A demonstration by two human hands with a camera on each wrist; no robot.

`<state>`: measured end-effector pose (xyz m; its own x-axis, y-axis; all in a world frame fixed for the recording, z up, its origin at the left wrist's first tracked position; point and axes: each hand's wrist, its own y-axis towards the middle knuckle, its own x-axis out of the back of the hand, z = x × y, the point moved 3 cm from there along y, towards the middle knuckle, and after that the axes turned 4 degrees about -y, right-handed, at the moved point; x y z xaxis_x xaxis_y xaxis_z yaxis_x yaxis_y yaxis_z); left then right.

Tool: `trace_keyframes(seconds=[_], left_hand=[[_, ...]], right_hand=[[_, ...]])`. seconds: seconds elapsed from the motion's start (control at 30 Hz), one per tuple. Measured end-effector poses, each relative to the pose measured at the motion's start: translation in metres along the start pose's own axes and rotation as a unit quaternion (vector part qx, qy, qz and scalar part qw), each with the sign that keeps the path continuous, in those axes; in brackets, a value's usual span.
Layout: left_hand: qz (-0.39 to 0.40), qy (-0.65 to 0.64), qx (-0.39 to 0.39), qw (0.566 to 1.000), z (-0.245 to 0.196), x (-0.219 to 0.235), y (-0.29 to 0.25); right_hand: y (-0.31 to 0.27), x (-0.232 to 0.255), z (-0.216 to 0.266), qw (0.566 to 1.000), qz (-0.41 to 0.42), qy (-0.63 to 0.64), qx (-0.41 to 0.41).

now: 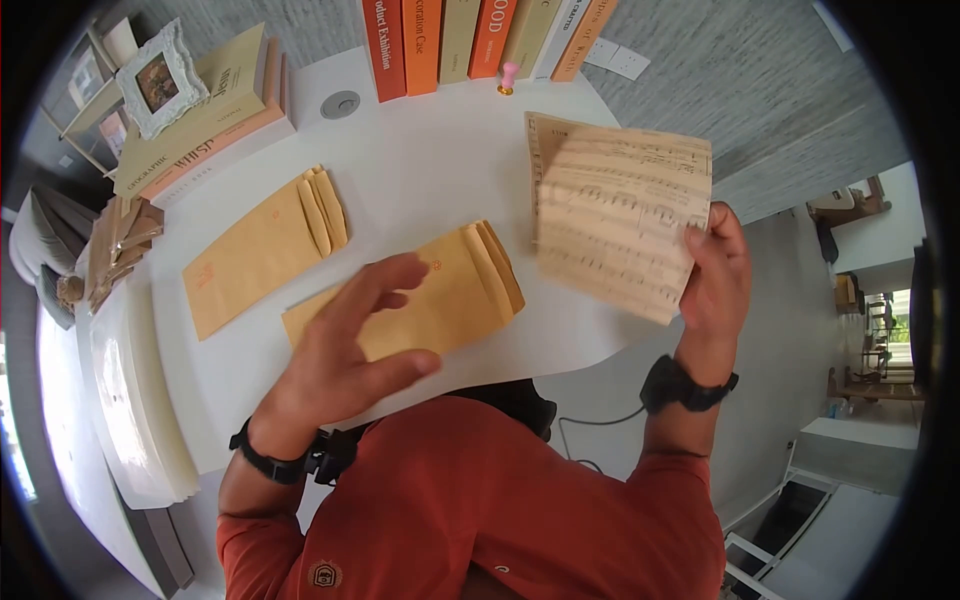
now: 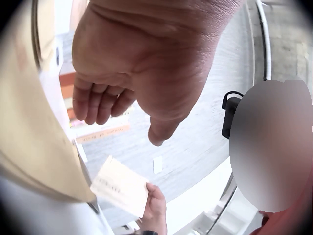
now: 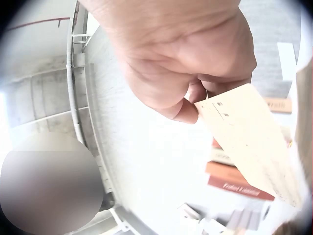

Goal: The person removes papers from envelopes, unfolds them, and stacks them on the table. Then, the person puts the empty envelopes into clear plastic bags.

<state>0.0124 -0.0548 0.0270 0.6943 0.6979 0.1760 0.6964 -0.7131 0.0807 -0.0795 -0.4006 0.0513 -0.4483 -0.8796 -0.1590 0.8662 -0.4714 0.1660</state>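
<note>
In the head view the right hand (image 1: 718, 270) pinches the right edge of a sheet printed with music notes (image 1: 625, 215), held up over the table's right side. The right wrist view shows the sheet (image 3: 249, 142) between thumb and fingers of that hand (image 3: 186, 58). My left hand (image 1: 345, 345), fingers apart and holding nothing, is above a brown envelope (image 1: 455, 290) whose flap end points right; whether it touches the envelope cannot be told. A second brown envelope (image 1: 265, 250) lies to the left on the white table (image 1: 420, 160).
Upright books (image 1: 480, 40) stand at the back, a pink-handled stamp (image 1: 508, 78) before them. Stacked books (image 1: 210, 120) carry a white picture frame (image 1: 160, 82) at the back left. Brown packets (image 1: 122, 250) and a pile of clear sleeves (image 1: 135, 400) lie along the left edge.
</note>
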Motion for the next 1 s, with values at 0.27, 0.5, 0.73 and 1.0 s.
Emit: trace_keyframes(seconds=[0.27,0.5,0.73,1.0], left_hand=[[-0.069,-0.347,0.019,0.935,0.013,-0.021,0.008],[-0.161,-0.250,0.016,0.955,0.027,0.007,-0.020],[-0.171,-0.241,0.004,0.955,0.032,0.007,-0.024],[-0.114,-0.342,-0.011,0.933,0.027,0.007,-0.015]], right_hand=[[-0.032,-0.066,-0.002,0.973,0.211,-0.073,-0.061],[0.091,0.058,-0.076,0.772,-0.036,-0.620,-0.133],[0.092,0.079,-0.108,0.842,-0.002,-0.522,-0.132],[0.030,0.045,-0.031,0.948,-0.119,-0.296,0.020]])
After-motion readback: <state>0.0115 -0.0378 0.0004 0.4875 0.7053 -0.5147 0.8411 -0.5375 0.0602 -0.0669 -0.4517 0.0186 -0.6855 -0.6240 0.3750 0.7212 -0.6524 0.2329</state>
